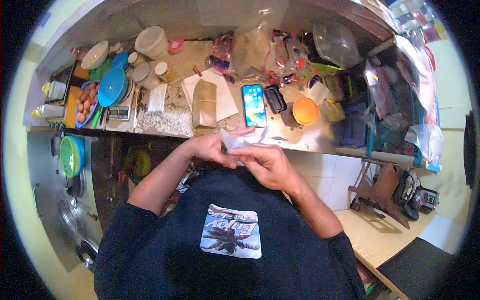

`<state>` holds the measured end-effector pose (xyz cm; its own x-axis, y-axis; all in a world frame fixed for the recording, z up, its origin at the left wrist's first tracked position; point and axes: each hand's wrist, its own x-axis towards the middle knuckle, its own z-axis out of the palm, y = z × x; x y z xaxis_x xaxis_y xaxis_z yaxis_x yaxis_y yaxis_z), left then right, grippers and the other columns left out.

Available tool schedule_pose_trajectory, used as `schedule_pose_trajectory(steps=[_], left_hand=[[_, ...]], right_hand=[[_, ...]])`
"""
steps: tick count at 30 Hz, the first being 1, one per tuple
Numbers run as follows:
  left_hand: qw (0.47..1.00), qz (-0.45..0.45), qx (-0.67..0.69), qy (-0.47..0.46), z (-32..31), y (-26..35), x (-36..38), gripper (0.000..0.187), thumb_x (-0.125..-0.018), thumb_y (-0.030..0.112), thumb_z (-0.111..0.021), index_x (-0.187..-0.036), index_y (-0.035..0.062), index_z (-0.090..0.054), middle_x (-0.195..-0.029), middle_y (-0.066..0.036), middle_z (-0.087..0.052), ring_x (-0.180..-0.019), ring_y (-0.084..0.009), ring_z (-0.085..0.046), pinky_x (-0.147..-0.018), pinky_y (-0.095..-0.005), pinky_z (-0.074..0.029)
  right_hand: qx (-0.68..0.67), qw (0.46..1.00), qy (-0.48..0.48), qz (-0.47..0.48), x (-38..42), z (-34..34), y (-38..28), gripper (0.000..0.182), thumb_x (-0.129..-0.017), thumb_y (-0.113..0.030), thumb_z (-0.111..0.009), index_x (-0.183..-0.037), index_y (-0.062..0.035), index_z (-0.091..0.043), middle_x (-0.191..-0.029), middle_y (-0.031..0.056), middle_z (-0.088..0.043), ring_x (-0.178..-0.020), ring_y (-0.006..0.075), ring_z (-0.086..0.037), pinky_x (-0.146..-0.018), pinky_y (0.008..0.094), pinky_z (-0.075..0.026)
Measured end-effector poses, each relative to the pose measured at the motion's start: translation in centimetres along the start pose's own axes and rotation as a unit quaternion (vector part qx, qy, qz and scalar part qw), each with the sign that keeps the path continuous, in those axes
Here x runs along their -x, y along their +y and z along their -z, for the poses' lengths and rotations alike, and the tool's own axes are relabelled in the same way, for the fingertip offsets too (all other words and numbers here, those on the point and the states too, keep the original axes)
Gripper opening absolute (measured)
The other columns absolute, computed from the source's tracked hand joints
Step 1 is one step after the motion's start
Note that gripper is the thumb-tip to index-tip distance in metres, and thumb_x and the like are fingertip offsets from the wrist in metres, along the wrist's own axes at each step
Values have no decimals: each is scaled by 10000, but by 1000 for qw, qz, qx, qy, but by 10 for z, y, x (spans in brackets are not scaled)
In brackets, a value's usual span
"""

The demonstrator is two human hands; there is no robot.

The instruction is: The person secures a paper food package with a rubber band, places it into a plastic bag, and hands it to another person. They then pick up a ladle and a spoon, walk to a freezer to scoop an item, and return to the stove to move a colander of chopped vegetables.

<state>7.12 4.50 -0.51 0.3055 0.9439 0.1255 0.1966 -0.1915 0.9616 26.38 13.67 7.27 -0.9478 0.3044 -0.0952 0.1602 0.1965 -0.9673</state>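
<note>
My left hand (210,149) and my right hand (265,162) meet in front of my chest, just off the counter's front edge. Between them is a thin whitish sheet or small bag (234,140), pinched by the fingers of both hands. Beyond the hands a lit phone (254,106) lies face up on the counter (172,117). A brown paper packet (204,102) with a band around it rests on white paper (225,92), left of the phone. To the phone's right are a black tray (275,99) and an orange-lidded container (305,110).
On the left stand a basket of eggs (86,103), a blue bowl (113,86) near a scale (119,112), and several jars. Plastic bags (255,50) cover the counter's back. A stove (65,200) is at far left, a wooden stand (382,195) at right.
</note>
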Motion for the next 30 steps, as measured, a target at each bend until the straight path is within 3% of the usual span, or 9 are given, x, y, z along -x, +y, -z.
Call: schedule_pose_trajectory(steps=[3,5,7,12,16,18,25,27,30], left_hand=[[996,42,71,-15,0,-13,34,398,-835,198,-643,-1194,54,-550,-1353,-125,-444,-1204,-213,-450,-1065,-368,-280],[902,150,372,159,3,-24,68,445,-831,211,-642,-1224,39,-523,-1339,-171,-454,-1246,-241,-438,-1043,-373,-331],[882,108,412,199,16,14,85,241,-835,323,-639,-905,125,-522,-1134,-153,-587,-1149,-196,-510,-1006,-349,-362],[882,103,434,154,5,17,95,962,-659,533,-752,-1391,85,-317,-1315,-143,-477,-1250,-277,-417,-1068,-404,-268],[897,118,426,18,13,-25,91,949,-687,497,-742,-1396,58,-288,-1320,-154,-466,-1229,-284,-439,-1057,-406,-298],[855,81,479,182,18,-4,84,908,-723,417,-728,-1397,27,-262,-1311,-171,-467,-1211,-311,-456,-1047,-454,-318],[767,-141,559,282,39,33,114,1011,-672,409,-754,-1450,162,-157,-1362,-160,-404,-1230,-331,-430,-1025,-562,-312],[759,-144,554,311,37,24,119,1063,-631,498,-773,-1438,121,-193,-1362,-136,-405,-1264,-278,-393,-1036,-517,-323],[785,-62,598,150,37,13,135,1043,-604,537,-785,-1385,40,-306,-1333,-100,-446,-1227,-233,-439,-1049,-379,-330]], right_hand=[[22,975,90,204,-23,-16,-7,283,-809,39,-553,-1050,-61,-663,-790,98,-658,-735,157,-611,-702,262,-473],[-7,988,55,146,-23,-18,-16,258,-833,-3,-555,-1063,-63,-655,-905,138,-669,-869,231,-633,-804,330,-476],[-90,992,70,60,-26,-27,-19,243,-841,-17,-562,-1065,-40,-653,-938,147,-661,-895,199,-621,-803,296,-468],[-246,968,31,22,-42,-34,-29,395,-922,-142,-526,-1296,-20,-483,-1208,60,-573,-1074,141,-536,-921,276,-410],[-291,952,61,73,-75,-18,-48,474,-867,-115,-558,-1314,-3,-450,-1328,106,-487,-1197,179,-474,-1017,321,-344],[-291,948,95,93,-85,-8,-59,511,-843,-129,-577,-1321,-5,-442,-1327,113,-488,-1195,185,-477,-1014,325,-346],[-242,956,98,133,-84,7,-48,634,-769,-129,-667,-1329,22,-413,-1338,132,-470,-1236,211,-437,-1043,332,-307],[-205,964,105,133,-85,1,-45,665,-745,-123,-695,-1329,23,-413,-1346,133,-462,-1252,217,-421,-1053,335,-294],[-126,977,153,82,-93,-5,-30,658,-715,-1,-690,-1320,13,-432,-1337,130,-474,-1228,204,-447,-1038,331,-324]])
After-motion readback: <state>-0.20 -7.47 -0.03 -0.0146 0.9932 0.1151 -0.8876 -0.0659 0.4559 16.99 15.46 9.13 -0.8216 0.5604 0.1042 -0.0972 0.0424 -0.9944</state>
